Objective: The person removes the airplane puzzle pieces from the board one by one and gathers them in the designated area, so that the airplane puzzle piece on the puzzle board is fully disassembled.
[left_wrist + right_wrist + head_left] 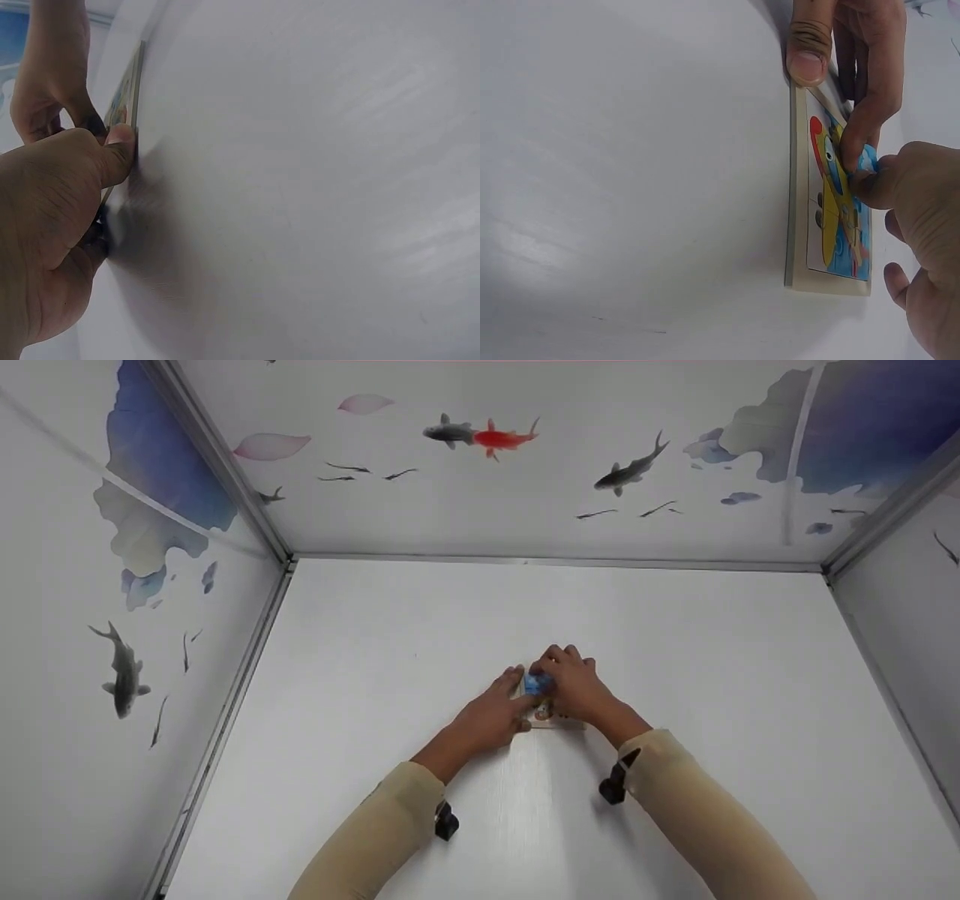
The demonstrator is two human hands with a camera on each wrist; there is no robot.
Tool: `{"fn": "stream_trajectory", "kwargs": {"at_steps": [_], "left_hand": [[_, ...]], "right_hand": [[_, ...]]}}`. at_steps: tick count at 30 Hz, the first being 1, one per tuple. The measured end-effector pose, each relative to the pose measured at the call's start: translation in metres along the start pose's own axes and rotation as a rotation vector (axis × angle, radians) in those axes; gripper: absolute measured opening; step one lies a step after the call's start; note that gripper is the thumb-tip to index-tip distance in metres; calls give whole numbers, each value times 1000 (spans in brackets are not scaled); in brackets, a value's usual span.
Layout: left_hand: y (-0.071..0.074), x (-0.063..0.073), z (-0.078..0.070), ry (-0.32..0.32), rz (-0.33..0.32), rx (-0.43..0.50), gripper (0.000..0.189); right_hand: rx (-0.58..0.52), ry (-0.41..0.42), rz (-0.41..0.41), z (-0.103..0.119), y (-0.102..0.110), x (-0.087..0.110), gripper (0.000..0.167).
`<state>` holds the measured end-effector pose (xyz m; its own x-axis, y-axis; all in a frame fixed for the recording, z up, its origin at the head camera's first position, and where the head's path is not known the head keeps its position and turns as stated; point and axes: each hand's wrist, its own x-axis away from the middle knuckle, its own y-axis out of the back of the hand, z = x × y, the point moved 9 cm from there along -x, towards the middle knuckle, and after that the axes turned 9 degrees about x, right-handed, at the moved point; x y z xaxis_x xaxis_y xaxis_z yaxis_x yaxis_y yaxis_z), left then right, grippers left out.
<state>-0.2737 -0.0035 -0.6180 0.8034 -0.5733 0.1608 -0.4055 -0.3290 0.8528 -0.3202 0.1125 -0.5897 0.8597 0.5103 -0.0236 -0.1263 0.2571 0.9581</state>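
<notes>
A wooden jigsaw puzzle board [799,225] lies flat on the white table, its picture a yellow and red plane on blue. My left hand [491,716] holds the board at its left end. In the right wrist view the left thumb [808,67] is on the rim at the corner, and one finger reaches over the picture. Above the board's far part, my right hand [581,686] pinches a blue puzzle piece [536,684] between thumb and fingers. The piece [867,159] stands tilted up from the picture, partly hidden by fingers of both hands.
White table [375,660] surrounds the board on all sides. Walls printed with fish and lotus leaves enclose it at the back [525,510], left [60,660] and right, with metal strips [555,562] along the table's edges.
</notes>
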Motion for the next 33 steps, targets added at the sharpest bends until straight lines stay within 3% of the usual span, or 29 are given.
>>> {"fn": "stream_trajectory", "kwargs": {"at_steps": [7, 18, 24, 33], "left_hand": [[1, 1, -1, -7, 5, 30, 56], [-1, 1, 3, 8, 5, 16, 60], [-2, -1, 3, 20, 4, 20, 57], [-1, -1, 5, 36, 6, 31, 57]], "right_hand": [[57, 30, -34, 2, 2, 2, 27], [172, 163, -157, 8, 7, 7, 31], [216, 117, -150, -6, 9, 13, 25], [200, 17, -126, -46, 21, 39, 24]]}}
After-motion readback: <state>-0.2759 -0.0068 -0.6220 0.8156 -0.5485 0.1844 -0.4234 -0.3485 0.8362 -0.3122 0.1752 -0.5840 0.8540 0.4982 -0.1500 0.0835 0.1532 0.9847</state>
